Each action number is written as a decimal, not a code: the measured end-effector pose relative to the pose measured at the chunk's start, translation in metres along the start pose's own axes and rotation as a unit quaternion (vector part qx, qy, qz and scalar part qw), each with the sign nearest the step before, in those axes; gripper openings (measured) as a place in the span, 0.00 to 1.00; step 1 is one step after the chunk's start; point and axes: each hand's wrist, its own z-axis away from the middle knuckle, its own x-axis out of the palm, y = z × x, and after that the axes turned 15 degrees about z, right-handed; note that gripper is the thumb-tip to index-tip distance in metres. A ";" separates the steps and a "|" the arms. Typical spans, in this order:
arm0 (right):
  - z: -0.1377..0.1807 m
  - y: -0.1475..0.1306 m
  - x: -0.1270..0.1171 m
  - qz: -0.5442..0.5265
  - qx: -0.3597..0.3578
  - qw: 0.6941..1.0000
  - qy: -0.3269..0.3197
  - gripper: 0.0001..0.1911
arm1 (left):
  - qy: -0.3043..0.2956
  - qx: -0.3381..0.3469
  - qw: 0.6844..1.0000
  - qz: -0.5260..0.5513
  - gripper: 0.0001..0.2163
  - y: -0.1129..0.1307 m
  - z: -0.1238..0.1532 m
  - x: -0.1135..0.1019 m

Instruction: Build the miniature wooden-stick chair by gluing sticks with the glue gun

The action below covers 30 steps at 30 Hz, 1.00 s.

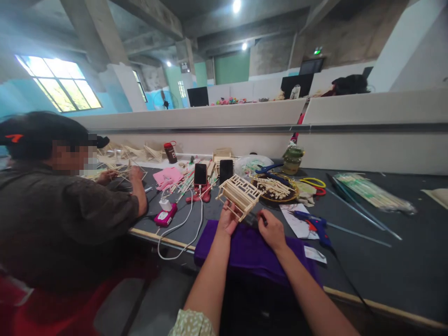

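Note:
My left hand point(228, 218) is closed on a small model built of wooden sticks point(239, 192), holding it up over the purple cloth point(250, 252) at the table's front edge. My right hand point(271, 229) is closed on a dark, thin tool point(259, 218) whose tip points toward the model; what tool it is I cannot make out. Just beyond the model sits a round tray of loose sticks point(275, 188). A blue glue gun point(313, 226) lies to the right of my right hand on a sheet of paper.
A person in a dark shirt point(63, 210) works on stick pieces at the left. Two phones point(200, 174) stand propped mid-table, with a white cable point(182, 224) and a pink charger point(165, 217). A bag of sticks point(373, 192) lies at right. A low wall point(315, 140) runs behind.

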 end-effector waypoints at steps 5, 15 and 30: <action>0.000 0.000 -0.002 -0.004 0.024 1.000 0.008 0.10 | 0.008 -0.001 1.000 0.001 0.19 -0.001 -0.001 0.003; 0.001 -0.002 -0.006 -0.017 0.070 0.997 -0.003 0.11 | 0.004 -0.010 1.000 0.002 0.21 -0.003 0.004 0.009; -0.026 -0.001 0.002 -0.104 0.150 0.981 0.072 0.16 | 0.016 0.011 1.000 -0.010 0.25 -0.006 0.001 0.008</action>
